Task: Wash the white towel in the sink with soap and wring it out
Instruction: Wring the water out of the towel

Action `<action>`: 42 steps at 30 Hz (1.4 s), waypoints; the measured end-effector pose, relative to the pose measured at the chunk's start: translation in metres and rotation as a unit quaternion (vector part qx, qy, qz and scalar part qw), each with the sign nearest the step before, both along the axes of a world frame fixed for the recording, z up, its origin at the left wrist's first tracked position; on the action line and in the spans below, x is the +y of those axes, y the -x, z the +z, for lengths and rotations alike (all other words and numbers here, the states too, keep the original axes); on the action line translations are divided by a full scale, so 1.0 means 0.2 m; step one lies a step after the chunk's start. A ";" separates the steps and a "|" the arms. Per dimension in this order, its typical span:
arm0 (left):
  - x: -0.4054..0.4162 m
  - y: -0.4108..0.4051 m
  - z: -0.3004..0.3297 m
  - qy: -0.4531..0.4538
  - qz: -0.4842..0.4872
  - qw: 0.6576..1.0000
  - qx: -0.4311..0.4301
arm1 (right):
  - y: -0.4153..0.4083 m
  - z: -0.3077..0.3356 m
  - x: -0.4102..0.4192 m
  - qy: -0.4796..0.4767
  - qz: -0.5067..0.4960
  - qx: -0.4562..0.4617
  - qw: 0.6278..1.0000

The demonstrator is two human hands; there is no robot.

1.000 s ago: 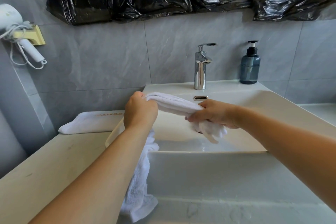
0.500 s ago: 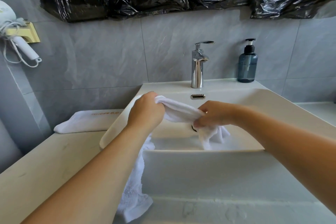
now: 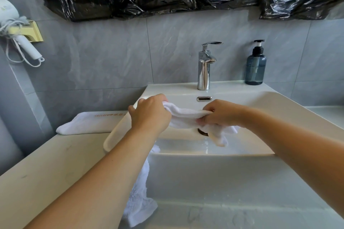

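Over the sink [image 3: 260, 98], both hands' fingers [image 3: 204, 107] clench the white towel [image 3: 183, 115] stretched between them.

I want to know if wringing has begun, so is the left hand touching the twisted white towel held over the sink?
Touching. The head view shows the left hand with its fingers curled round one end of the twisted white towel.

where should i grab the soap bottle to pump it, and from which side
Wrap the soap bottle around its round blue body from the front, right hand nearest, and press the black pump head on top. It stands upright at the sink's back right corner, with wall close behind.
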State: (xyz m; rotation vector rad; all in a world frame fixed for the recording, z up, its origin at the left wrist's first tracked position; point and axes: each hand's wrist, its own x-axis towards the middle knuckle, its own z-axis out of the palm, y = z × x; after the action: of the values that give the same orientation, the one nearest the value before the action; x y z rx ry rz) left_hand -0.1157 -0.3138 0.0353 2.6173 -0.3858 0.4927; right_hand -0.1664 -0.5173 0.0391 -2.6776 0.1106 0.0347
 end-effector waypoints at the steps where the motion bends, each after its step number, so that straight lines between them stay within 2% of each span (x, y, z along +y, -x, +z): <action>1: -0.01 0.00 0.01 0.022 -0.003 1.000 0.010 | 0.00 0.00 0.01 0.037 0.001 0.009 0.999; 5: 0.02 0.00 0.03 0.196 -0.002 0.980 0.047 | 0.00 0.00 0.07 0.158 0.023 0.000 0.987; 7: 0.04 0.01 0.03 0.255 0.000 0.966 0.048 | -0.02 -0.01 0.09 0.216 0.035 -0.020 0.976; 12: 0.03 0.04 0.04 0.250 -0.018 0.968 0.027 | -0.06 -0.03 0.02 0.239 0.004 -0.073 0.968; 14: 0.03 0.03 0.04 0.238 -0.002 0.970 0.037 | -0.07 -0.04 0.01 0.208 -0.002 -0.112 0.972; 15: 0.03 0.03 0.03 0.204 0.016 0.978 0.032 | -0.07 -0.04 0.01 0.181 -0.003 -0.129 0.975; 17: 0.03 0.02 0.02 0.042 0.041 0.998 0.000 | -0.07 -0.03 0.01 0.127 -0.003 -0.140 0.982; 19: 0.02 0.03 0.00 -0.102 -0.016 0.994 -0.024 | -0.05 -0.01 -0.01 0.094 -0.011 -0.125 0.988; 22: -0.03 0.07 -0.03 -0.179 -0.168 0.969 0.013 | -0.03 -0.01 0.00 0.065 -0.023 -0.111 0.991; 24: -0.06 0.09 -0.06 -0.208 -0.186 0.959 0.041 | -0.02 -0.01 0.00 0.047 -0.020 -0.068 0.996; 28: -0.05 0.09 -0.03 -0.169 -0.081 0.982 0.018 | 0.02 0.02 -0.04 0.022 -0.030 0.055 0.998; 29: -0.03 0.08 -0.02 -0.146 -0.051 0.988 0.017 | 0.02 0.02 -0.05 -0.008 -0.018 0.075 0.997; 32: -0.01 0.05 0.00 -0.073 0.028 0.997 -0.010 | 0.03 0.03 -0.05 -0.179 0.035 0.124 0.975; 34: -0.01 0.03 0.00 -0.052 0.064 0.996 -0.014 | 0.03 0.03 -0.04 -0.222 0.055 0.124 0.965; 40: -0.02 0.04 0.01 0.033 0.070 0.997 -0.030 | 0.06 0.00 0.00 -0.245 0.037 0.146 0.958; 42: -0.01 0.05 0.02 0.066 0.072 0.995 -0.030 | 0.07 0.00 0.02 -0.288 0.049 0.155 0.944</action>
State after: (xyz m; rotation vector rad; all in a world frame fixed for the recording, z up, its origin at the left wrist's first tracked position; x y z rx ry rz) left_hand -0.1250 -0.3149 0.0389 2.5163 -0.1774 0.6245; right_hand -0.1808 -0.5125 0.0385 -2.0712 0.0544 0.4505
